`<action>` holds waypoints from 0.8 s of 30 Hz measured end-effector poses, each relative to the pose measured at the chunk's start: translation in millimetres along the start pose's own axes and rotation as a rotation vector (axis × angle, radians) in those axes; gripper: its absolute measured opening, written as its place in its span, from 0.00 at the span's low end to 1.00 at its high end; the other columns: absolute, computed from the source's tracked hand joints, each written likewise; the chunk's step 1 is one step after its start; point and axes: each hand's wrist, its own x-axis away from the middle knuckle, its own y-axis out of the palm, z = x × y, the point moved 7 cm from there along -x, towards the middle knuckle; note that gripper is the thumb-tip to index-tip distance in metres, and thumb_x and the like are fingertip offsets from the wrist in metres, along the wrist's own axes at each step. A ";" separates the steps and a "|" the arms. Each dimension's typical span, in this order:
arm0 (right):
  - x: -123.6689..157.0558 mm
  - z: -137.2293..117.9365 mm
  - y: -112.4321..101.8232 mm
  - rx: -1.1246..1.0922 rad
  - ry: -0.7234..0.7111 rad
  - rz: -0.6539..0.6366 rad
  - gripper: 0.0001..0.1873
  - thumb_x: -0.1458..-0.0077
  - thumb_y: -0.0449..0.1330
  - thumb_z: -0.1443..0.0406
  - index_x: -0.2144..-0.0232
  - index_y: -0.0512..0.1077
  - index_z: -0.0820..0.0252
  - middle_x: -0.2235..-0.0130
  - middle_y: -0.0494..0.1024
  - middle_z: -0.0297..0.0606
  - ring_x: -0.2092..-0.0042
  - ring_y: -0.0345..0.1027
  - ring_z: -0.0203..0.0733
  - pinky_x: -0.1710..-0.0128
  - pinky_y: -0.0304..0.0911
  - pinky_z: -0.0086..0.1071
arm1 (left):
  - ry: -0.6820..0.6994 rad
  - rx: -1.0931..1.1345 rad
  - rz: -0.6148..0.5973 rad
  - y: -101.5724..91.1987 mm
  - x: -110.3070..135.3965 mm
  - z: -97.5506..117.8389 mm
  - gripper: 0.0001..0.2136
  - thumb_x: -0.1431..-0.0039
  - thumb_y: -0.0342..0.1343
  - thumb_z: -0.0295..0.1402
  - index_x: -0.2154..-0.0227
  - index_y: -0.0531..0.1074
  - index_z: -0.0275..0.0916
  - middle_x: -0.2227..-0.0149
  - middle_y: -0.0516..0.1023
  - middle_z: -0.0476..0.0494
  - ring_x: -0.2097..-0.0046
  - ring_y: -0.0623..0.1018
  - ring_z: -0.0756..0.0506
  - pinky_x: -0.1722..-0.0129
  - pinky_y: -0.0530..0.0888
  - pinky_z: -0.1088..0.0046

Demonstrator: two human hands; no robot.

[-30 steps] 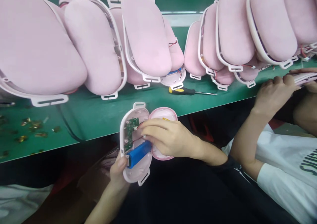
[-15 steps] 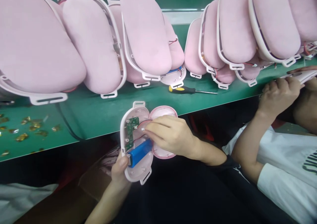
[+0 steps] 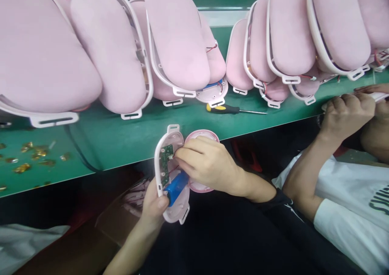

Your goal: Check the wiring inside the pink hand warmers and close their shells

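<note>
My left hand (image 3: 154,205) grips the lower left edge of an open pink plastic shell (image 3: 178,212), its thumb beside the blue battery (image 3: 177,188). A green circuit board (image 3: 166,163) sits inside the shell along its left wall. Fingers pinched, my right hand (image 3: 206,163) is at the board's right edge on a small white wire connector (image 3: 171,156). Behind that hand lies a round pink half (image 3: 197,134), partly covered by the fingers and touching the shell's right side. The wires are mostly hidden by my right hand.
Several pink padded shells (image 3: 179,36) line the back of the green table (image 3: 121,141). A yellow and black screwdriver (image 3: 223,109) lies before them. Gold-coloured small pieces (image 3: 39,151) and a black cable (image 3: 80,153) are at left. At right, another person's hand (image 3: 349,111) holds a pale part.
My left hand has tilted the shell and shifted it slightly right. My right hand has brought the white connector left to the circuit board's edge.
</note>
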 end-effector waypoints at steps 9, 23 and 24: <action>-12.5 18.0 -17.4 -0.068 -0.083 0.085 0.12 0.27 0.61 0.68 0.45 0.79 0.57 0.45 0.83 0.41 0.45 0.73 0.44 0.42 0.73 0.39 | 0.031 -0.163 -0.108 -8.9 -5.6 -0.3 0.42 0.59 0.78 0.59 0.45 0.82 0.36 0.58 0.86 0.36 0.54 0.85 0.30 0.50 0.83 0.54; -6.6 52.6 -35.9 -0.584 0.084 0.032 0.48 0.41 0.71 0.40 0.28 0.60 0.49 0.27 0.68 0.44 0.26 0.62 0.55 0.25 0.61 0.50 | 0.034 -0.055 -0.208 9.4 -4.8 15.8 0.47 0.63 0.80 0.59 0.39 0.78 0.45 0.52 0.85 0.34 0.48 0.85 0.25 0.47 0.85 0.42; -2.6 53.1 -31.8 -0.640 0.113 0.013 0.54 0.43 0.71 0.38 0.25 0.56 0.47 0.25 0.64 0.44 0.24 0.58 0.56 0.25 0.60 0.52 | 0.045 -0.043 -0.245 14.2 -5.1 18.2 0.47 0.62 0.80 0.58 0.38 0.77 0.45 0.53 0.85 0.34 0.48 0.85 0.25 0.48 0.85 0.43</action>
